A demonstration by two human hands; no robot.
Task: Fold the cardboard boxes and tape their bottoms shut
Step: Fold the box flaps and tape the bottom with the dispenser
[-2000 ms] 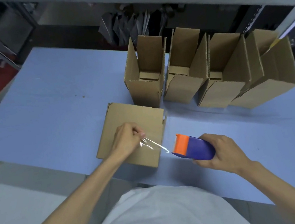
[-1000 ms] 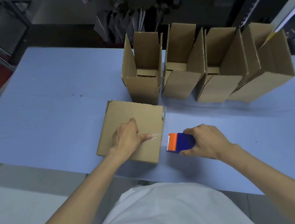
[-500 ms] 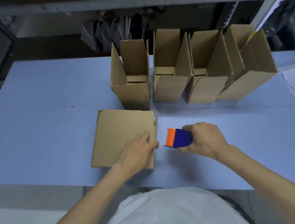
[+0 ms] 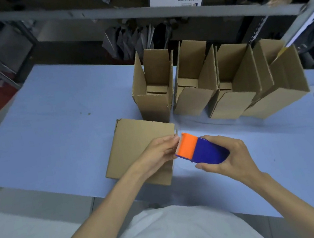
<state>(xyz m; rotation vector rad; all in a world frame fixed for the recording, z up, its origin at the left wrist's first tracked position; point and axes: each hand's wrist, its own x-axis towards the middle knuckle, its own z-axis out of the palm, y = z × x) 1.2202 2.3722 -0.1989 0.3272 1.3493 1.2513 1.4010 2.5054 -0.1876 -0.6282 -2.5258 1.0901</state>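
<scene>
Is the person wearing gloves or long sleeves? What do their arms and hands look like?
No gloves, no long sleeves. The left hand and right hand are bare, with no rings, watch or bracelet showing. The left forearm and right forearm are bare as well. The only clothing in view is a plain white top at the bottom.

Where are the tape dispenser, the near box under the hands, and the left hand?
tape dispenser (image 4: 210, 152): head view, on its blue body, behind the orange front.
near box (image 4: 135, 142): head view, on the bare upward face.
left hand (image 4: 156, 152): head view, on the back of the hand.
</scene>
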